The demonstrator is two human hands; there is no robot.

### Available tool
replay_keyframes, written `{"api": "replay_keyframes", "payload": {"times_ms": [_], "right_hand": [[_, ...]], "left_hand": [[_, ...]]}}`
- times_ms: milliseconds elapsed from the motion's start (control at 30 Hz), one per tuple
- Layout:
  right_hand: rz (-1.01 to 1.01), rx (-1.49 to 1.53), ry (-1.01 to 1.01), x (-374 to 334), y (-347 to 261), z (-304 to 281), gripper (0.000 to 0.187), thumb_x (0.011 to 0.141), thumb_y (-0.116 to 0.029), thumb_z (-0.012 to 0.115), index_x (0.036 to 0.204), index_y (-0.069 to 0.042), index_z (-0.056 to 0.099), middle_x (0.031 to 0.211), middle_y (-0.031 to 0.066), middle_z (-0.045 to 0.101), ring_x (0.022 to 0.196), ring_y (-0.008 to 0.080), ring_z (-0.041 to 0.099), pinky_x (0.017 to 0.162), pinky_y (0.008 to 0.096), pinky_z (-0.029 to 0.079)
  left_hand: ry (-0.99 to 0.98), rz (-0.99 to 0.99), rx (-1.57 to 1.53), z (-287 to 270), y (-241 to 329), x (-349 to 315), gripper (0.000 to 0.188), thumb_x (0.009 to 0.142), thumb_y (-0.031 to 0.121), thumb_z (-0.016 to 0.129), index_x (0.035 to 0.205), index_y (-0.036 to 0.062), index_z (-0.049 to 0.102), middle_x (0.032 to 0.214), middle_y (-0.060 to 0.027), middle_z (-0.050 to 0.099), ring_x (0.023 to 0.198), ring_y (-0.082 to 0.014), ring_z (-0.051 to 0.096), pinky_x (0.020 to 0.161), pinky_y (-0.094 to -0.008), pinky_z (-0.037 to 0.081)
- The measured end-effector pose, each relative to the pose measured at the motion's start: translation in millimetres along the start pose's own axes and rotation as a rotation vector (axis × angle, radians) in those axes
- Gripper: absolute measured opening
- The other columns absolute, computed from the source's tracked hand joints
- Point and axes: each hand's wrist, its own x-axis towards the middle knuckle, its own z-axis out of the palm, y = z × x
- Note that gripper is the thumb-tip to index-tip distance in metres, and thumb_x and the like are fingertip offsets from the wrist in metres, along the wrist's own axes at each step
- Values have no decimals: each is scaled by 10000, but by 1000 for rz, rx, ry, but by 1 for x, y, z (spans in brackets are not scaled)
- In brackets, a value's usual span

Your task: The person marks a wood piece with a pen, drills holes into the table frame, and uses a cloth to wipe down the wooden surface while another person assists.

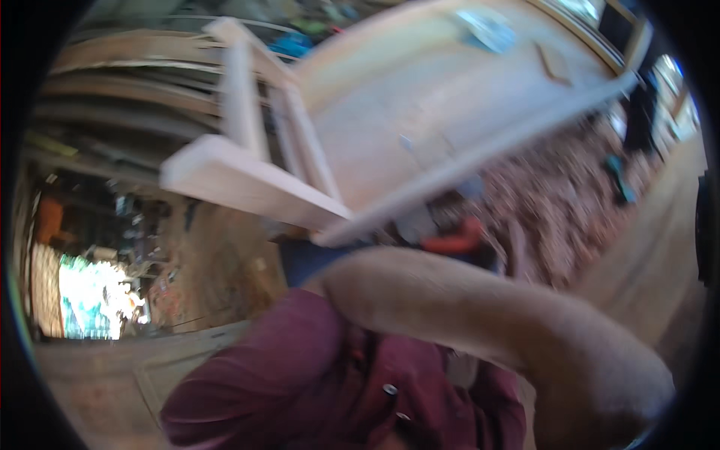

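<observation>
Crossing the foreground, the person's left forearm [465, 304], bare and blurred, extends from the sleeve of a maroon buttoned shirt [262, 360] toward the lower right rim, where it passes into shadow. The state of the left grip cannot be determined; neither the spread of the fingers nor any item held can be made out. The right hand is out of view, so its grip likewise cannot be reported. At lower left, a flat timber panel [82, 390] lies beside the shirt. Immediately past the forearm, a pale wooden frame [247, 184] occupies the upper centre, set at a slant, with stout bars projecting at its left end and a broad board [375, 150] inside its rails; contact between frame and hand cannot be confirmed. Below the near rail, blue material [307, 259] and an orange-red object [459, 236] are partly visible. To the right, brown shavings [555, 195] cover the ground, with a green object [619, 180] among them, and a wide plank [652, 247] runs alongside. Toward the board's far end rest a small flat wood piece [553, 62] and a pale blue object [487, 30]. Farther off at left, long timbers [127, 97] lie together, and a bright opening [94, 296] shows beyond the floor.
</observation>
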Motion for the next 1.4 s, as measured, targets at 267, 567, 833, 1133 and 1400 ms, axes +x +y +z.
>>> {"api": "replay_keyframes", "payload": {"times_ms": [267, 567, 833, 1133, 1400], "right_hand": [[196, 18, 96, 30, 22, 5, 616, 756, -250, 762, 1301, -63, 544, 1189, 142, 581, 1135, 313, 549, 994, 442, 451], [-8, 4, 599, -8, 21, 59, 426, 760, -229, 688, 1154, -94, 601, 1141, 138, 552, 1098, 349, 526, 954, 497, 445], [52, -39, 548, 2, 20, 58, 482, 735, -215, 669, 1187, -87, 557, 1163, 145, 519, 1089, 356, 518, 929, 510, 446], [78, -12, 497, 6, 22, 54, 502, 720, -196, 686, 1189, -66, 563, 1166, 152, 513, 1097, 361, 504, 956, 516, 422], [75, -9, 507, 5, 20, 58, 490, 723, -198, 676, 1184, -70, 567, 1167, 149, 513, 1098, 359, 505, 960, 511, 421]], "left_hand": [[258, -523, 150, -53, -86, -16, 183, 845, 79, 750, 969, -2, 643, 939, -51, 674, 811, -153, 657, 755, -290, 531], [707, -714, 933, -261, -214, 55, 228, 878, 208, 738, 1023, 39, 689, 852, -48, 708, 753, -98, 635, 684, -245, 467], [429, -813, 1660, -405, -334, 63, 309, 872, 331, 723, 1040, 72, 726, 952, -97, 746, 841, -203, 710, 777, -335, 533], [509, -779, 1618, -453, -370, 47, 271, 912, 348, 675, 1084, 151, 744, 897, -46, 755, 842, -177, 706, 739, -350, 536], [499, -836, 1522, -468, -373, 46, 314, 933, 358, 652, 1020, 72, 748, 902, -81, 751, 788, -170, 703, 715, -338, 523]]}}
